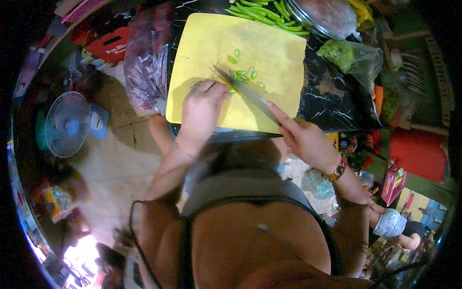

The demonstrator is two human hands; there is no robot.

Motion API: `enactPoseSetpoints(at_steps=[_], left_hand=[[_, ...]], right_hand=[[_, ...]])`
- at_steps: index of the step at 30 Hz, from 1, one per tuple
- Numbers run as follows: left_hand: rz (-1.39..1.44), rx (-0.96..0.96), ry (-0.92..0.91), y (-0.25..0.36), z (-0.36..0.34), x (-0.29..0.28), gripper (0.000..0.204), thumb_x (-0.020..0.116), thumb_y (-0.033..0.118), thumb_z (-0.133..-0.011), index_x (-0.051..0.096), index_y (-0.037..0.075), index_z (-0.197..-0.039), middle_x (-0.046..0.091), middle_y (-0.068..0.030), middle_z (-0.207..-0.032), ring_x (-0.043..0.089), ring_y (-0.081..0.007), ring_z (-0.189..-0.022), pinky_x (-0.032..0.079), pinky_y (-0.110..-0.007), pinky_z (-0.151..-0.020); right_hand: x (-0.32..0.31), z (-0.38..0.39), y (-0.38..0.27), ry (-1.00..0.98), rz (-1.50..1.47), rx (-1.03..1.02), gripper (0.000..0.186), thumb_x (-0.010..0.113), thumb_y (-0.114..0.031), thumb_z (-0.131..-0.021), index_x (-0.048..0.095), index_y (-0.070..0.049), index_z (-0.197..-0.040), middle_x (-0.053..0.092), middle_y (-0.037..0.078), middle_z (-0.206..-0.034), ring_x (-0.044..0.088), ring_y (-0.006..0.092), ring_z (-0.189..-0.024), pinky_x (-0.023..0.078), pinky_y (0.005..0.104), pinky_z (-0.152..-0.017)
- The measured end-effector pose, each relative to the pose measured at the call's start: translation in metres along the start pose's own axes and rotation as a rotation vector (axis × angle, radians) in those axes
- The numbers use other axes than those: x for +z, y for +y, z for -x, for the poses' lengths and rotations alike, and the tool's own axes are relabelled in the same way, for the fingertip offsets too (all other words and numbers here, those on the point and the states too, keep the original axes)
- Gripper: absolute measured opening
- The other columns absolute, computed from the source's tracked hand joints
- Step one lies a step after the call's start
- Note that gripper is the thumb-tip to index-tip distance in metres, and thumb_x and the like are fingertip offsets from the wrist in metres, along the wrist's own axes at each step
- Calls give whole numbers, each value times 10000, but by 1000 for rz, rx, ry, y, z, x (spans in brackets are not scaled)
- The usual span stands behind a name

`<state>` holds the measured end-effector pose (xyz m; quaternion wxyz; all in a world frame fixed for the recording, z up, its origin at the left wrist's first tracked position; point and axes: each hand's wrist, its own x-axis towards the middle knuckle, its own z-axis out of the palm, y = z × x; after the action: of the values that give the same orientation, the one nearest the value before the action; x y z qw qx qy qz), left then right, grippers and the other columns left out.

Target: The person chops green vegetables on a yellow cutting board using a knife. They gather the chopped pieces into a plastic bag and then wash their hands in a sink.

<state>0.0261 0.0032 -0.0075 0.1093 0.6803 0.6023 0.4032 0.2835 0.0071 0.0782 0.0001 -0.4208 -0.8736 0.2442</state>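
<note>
A yellow cutting board (269, 53) lies on a dark marbled counter (337, 101). My right hand (303, 137) grips a long knife (245, 91) whose blade angles up-left across the board, index finger along its spine. My left hand (202, 108) presses down on a green bean at the blade, fingers curled; the bean is mostly hidden under them. Several short cut green bean pieces (245, 73) lie scattered just beyond the blade. Whole green beans (264, 15) are piled at the board's far edge.
A clear bag of leafy greens (353, 55) sits right of the board, a covered bowl (325, 17) beyond it. A plastic bag with reddish contents (147, 58) hangs at the counter's left. A small fan (65, 124) stands on the floor at left. A red container (418, 151) is at right.
</note>
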Motion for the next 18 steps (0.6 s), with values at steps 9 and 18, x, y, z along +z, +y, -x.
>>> enactPoseSetpoints(at_steps=[9, 18], left_hand=[[-3, 54, -51, 0, -3, 1, 104, 749, 75, -786, 707, 28, -868, 694, -131, -876, 663, -328, -819, 537, -396, -763], [-13, 62, 25, -4, -2, 6, 95, 745, 53, -789, 709, 37, -875, 695, -129, -861, 667, -321, -807, 536, -399, -761]], right_hand=[[22, 10, -2, -40, 391, -16, 739, 561, -82, -916, 265, -231, -1576, 574, 139, -666, 601, 306, -508, 512, 422, -474], [11, -46, 16, -36, -113, -19, 677, 551, -89, -960, 290, -246, -1565, 633, 208, -790, 645, 384, -668, 523, 453, -635]])
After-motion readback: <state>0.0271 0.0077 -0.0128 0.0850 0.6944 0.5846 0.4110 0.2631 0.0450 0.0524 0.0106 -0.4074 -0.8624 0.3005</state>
